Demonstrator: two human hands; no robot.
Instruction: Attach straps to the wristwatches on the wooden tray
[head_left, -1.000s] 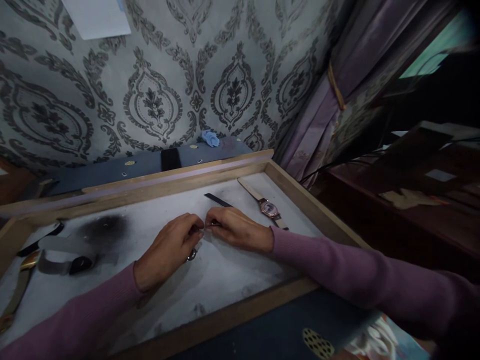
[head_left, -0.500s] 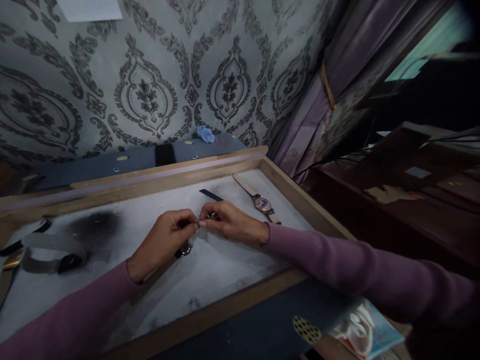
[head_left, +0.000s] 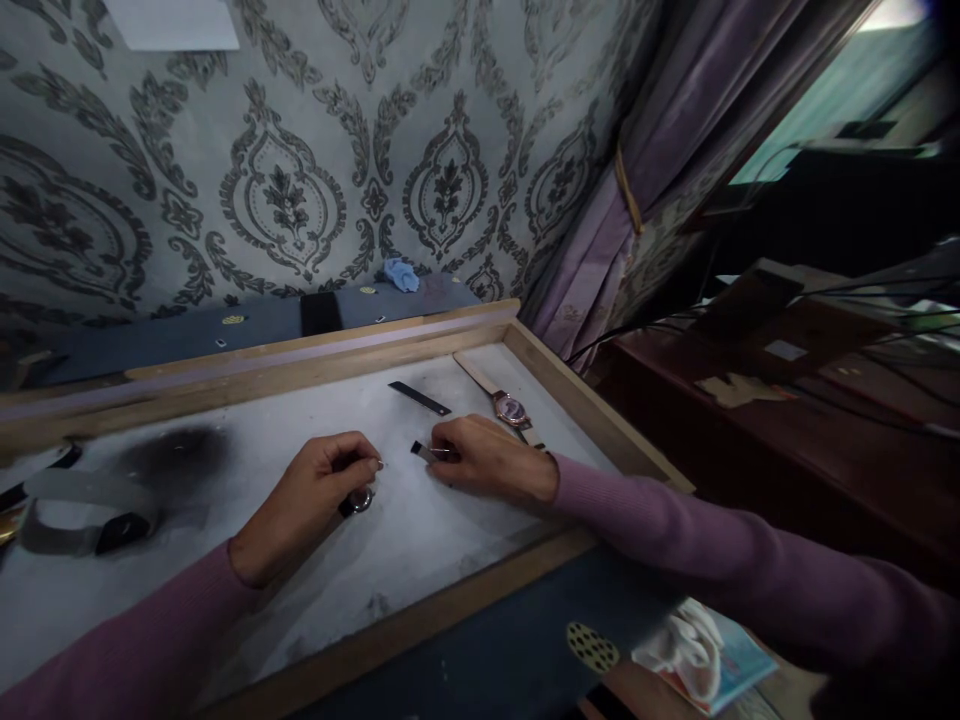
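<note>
My left hand (head_left: 315,495) has thumb and forefinger pinched together, with a tiny bright bit showing at the tips, too small to name. Just below those fingers a small round watch (head_left: 361,498) with a dark strap end lies partly hidden by the hand. My right hand (head_left: 491,458) is closed round a short flat strip (head_left: 423,452) with a black end, which points left. Behind it lies a loose black watch strap (head_left: 418,398). A watch with a pale strap and rose-coloured case (head_left: 511,409) rests beyond my right wrist.
A shallow wooden tray (head_left: 592,410) with a white bottom surrounds the work. Grey-strapped and dark watches (head_left: 82,525) lie at its left. Behind the rim are a black flat object (head_left: 320,313) and a crumpled blue cloth (head_left: 401,275). Cables (head_left: 637,330) run at right.
My hands, fingertips together before, are now apart; the right has drawn away to the right with the strip. The loose black strap shows in full. The view has shifted slightly.
</note>
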